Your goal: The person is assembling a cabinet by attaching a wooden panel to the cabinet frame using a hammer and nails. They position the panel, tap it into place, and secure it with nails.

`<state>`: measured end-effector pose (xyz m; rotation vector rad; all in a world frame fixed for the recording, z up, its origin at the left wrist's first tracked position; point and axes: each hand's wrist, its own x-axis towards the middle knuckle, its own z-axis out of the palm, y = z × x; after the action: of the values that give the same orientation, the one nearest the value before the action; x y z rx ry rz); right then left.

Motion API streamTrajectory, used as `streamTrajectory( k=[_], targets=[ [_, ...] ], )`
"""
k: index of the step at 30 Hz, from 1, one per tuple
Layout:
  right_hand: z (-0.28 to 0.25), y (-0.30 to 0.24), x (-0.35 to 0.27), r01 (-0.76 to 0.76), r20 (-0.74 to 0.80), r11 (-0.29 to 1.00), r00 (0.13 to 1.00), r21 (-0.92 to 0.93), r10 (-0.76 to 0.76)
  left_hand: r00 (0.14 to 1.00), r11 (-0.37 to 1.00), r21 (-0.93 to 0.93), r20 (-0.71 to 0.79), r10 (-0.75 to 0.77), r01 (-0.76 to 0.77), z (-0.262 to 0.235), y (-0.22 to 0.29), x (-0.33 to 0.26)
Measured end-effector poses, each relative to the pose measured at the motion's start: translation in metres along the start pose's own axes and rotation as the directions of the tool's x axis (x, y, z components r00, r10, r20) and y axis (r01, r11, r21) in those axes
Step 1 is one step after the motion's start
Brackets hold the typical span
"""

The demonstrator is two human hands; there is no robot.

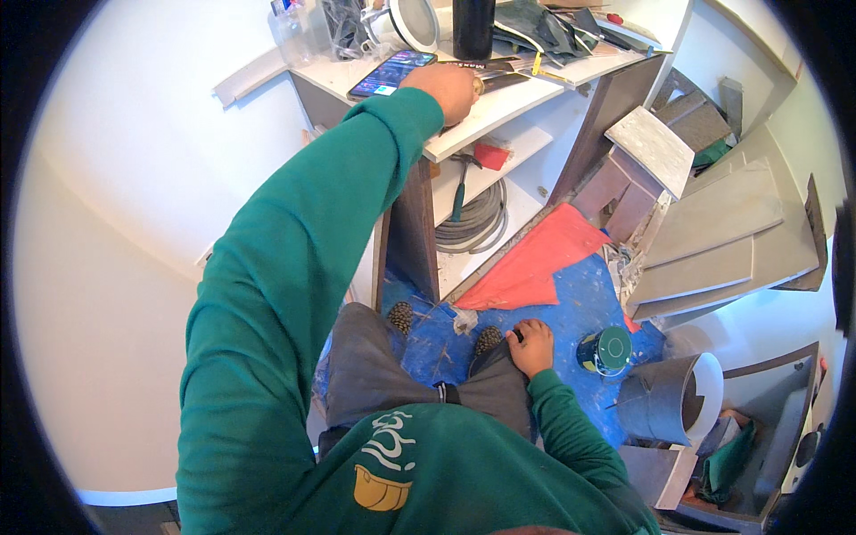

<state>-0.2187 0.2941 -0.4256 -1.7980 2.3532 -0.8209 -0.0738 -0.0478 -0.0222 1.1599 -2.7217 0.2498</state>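
My left hand [448, 92] reaches across to the top of the white and dark-brown cabinet [486, 109], beside a phone [390, 73] with a lit screen. Its fingers are closed, and a small brass-coloured bit shows at their tips; what they hold is mostly hidden. A flat black item [504, 80] lies just beyond those fingers. My right hand [532, 346] rests at my right knee with the fingers curled. Something small and dark shows between thumb and fingers, too small to name.
On the cabinet stand a black cylinder [473, 28] and a yellow-ended tool [551, 77]. Inside lie a hammer [460, 189] and a coiled grey hose [486, 223]. Red cloth [539, 259] covers blue sheeting. A green-lidded bucket [604, 350], a grey bucket [655, 399] and leaning panels [713, 218] stand right.
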Motion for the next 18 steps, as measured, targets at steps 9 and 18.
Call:
streamTrajectory(
  k=[9, 18],
  targets=[
    [-0.003, 0.003, 0.001, -0.070, -0.033, 0.973, 0.996, 0.222, 0.079, 0.883, 0.953, -0.116, -0.421, 0.208, -0.280, -0.047, -0.008, -0.093],
    [-0.119, -0.171, 0.076, -0.024, 0.023, 0.336, 1.000, 0.942, 0.007, 0.995, -0.025, -0.995, -0.095, 0.031, -0.095, 0.093, 0.006, -0.270]
  ],
)
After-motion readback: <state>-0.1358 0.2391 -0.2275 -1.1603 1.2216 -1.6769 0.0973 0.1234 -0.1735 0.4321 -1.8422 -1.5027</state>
